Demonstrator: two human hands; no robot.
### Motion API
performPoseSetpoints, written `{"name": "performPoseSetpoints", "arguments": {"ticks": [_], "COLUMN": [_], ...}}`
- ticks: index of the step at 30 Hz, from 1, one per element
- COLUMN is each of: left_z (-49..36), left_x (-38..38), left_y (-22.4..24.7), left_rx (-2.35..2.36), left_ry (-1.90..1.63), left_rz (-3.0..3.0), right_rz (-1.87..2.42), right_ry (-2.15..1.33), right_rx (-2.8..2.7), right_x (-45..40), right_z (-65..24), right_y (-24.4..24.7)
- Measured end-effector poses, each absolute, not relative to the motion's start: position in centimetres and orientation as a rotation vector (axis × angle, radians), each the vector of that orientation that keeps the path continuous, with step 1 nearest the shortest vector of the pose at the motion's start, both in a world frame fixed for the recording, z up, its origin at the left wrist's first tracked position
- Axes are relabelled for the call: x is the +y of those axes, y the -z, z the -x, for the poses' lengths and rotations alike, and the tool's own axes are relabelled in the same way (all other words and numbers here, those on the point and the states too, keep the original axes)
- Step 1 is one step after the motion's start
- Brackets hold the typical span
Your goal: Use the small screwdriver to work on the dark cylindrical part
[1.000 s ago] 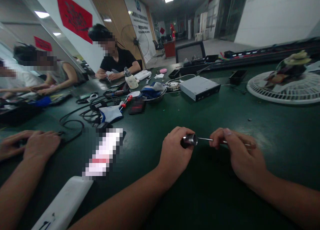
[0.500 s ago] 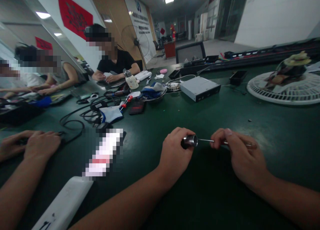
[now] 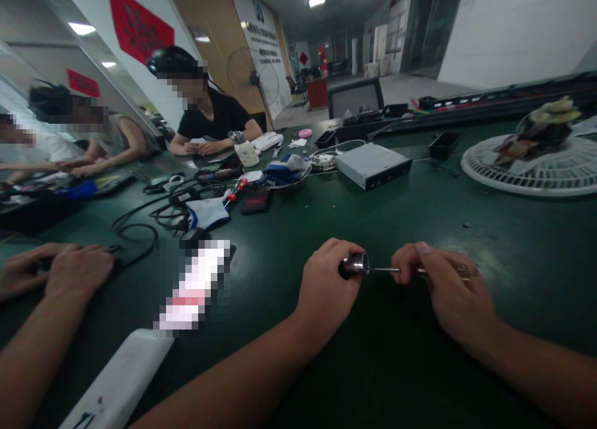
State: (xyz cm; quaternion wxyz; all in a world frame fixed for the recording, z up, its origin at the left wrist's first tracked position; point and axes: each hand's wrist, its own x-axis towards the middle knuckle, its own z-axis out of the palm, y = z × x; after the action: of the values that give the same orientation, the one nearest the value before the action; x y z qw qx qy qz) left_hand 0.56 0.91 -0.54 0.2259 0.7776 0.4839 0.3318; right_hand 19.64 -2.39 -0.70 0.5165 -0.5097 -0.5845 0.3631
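Note:
My left hand (image 3: 329, 283) is wrapped round a shiny metal cylinder (image 3: 358, 263), whose round end faces right. In my right hand (image 3: 450, 292) is a screwdriver (image 3: 385, 269), its handle partly hidden by my fingers. The thin shaft points left, and its tip is at the rim of the cylinder; whether it touches or goes inside I cannot tell. Both hands are just above the dark green table (image 3: 373, 367).
A grey disc drive (image 3: 373, 164) lies beyond my hands, with a white fan grille (image 3: 494, 161) at the right. Another person's hands (image 3: 79, 268), a white case (image 3: 124, 379) and black cables (image 3: 135, 230) are at the left. Several people sit further back.
The screwdriver's shaft has dropped slightly at its tip and now lies nearly level. My left hand with the cylinder has hardly moved.

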Motion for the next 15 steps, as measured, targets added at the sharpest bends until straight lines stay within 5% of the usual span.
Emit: {"name": "performPoseSetpoints", "arguments": {"ticks": [15], "left_z": [-0.69], "left_x": [0.84], "left_y": [0.33], "left_rx": [1.310], "left_ry": [-0.933], "left_rz": [-2.147], "right_rz": [1.119], "right_ry": [-0.965], "right_rx": [-1.311], "right_x": [-2.09], "right_z": [-19.67], "right_y": [0.98]}}
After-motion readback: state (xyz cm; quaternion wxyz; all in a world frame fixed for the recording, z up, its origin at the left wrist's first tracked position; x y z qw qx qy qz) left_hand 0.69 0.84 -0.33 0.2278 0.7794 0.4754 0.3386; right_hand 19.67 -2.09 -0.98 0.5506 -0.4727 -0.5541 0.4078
